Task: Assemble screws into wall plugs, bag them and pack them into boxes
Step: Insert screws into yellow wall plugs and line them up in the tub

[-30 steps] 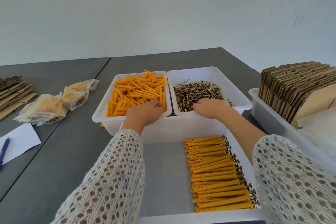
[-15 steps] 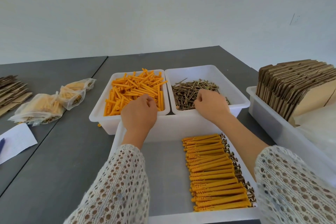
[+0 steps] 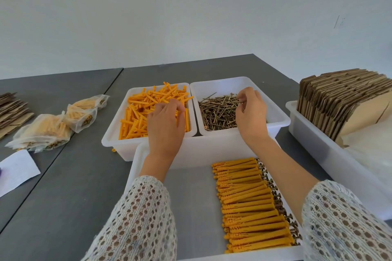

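Flat cardboard (image 3: 12, 110), left tabletop edge: unfolded. Paper slip (image 3: 17, 168), near-left: writing too small to read. Filled bags (image 3: 48, 131), left of centre: bagging partly done. Plug bin (image 3: 118, 144), centre: loose plugs (image 3: 137, 118); left hand (image 3: 165, 125) curled over them, grip hidden, cannot tell. Screw bin (image 3: 275, 118), beside it: screws (image 3: 216, 112); right hand (image 3: 251, 110) pinching one screw at fingertips. Near tray (image 3: 191, 207): one row of assembled plugs (image 3: 252, 207), left part bare. Box blanks (image 3: 339, 99), right edge: none packed. No brands legible.
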`<state>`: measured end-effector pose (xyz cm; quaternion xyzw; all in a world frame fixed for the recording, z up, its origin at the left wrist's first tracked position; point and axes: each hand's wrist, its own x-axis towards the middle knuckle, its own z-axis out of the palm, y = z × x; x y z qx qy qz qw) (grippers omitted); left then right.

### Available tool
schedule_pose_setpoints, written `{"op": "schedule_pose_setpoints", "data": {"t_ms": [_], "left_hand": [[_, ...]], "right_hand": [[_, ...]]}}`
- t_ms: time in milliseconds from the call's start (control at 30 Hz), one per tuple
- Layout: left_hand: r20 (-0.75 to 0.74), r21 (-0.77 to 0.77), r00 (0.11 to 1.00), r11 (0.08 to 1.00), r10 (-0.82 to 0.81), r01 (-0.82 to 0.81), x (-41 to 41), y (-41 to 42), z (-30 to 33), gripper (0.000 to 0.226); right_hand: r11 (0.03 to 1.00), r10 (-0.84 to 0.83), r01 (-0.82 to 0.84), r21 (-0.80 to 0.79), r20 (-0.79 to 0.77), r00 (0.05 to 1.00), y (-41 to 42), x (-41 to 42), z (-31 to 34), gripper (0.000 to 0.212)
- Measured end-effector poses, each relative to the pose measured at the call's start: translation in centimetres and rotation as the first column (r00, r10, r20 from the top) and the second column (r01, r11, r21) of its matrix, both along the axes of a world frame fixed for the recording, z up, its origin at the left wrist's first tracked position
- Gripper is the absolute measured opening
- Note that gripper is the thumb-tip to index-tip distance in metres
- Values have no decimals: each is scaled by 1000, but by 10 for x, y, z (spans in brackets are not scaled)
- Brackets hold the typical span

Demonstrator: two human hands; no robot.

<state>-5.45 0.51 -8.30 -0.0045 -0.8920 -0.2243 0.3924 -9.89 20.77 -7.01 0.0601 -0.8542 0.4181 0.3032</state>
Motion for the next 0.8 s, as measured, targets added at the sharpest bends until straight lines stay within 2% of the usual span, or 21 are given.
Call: {"op": "schedule_pose_setpoints", "data": {"t_ms": [100, 333, 467, 667, 800], "left_hand": [[12, 8, 1000, 1000, -25, 25, -1, 0, -1, 15], [14, -18, 997, 997, -72, 72, -1, 2, 2, 13], [37, -52, 996, 995, -83, 85, -2, 2, 3, 13], [85, -43, 991, 993, -105, 109, -2, 2, 3, 12], [76, -42, 988, 990, -133, 136, -2, 3, 3, 9]], "right_hand": [[1000, 17, -16, 21, -50, 999, -1, 2, 2, 18], [935, 82, -7, 355, -197, 977, -7, 6, -1, 21], [885, 80, 20, 465, -196, 977, -10, 9, -2, 22], [871, 84, -1, 491, -146, 986, -10, 8, -3, 23], [912, 134, -87, 402, -90, 987, -11, 11, -2, 26]]}}
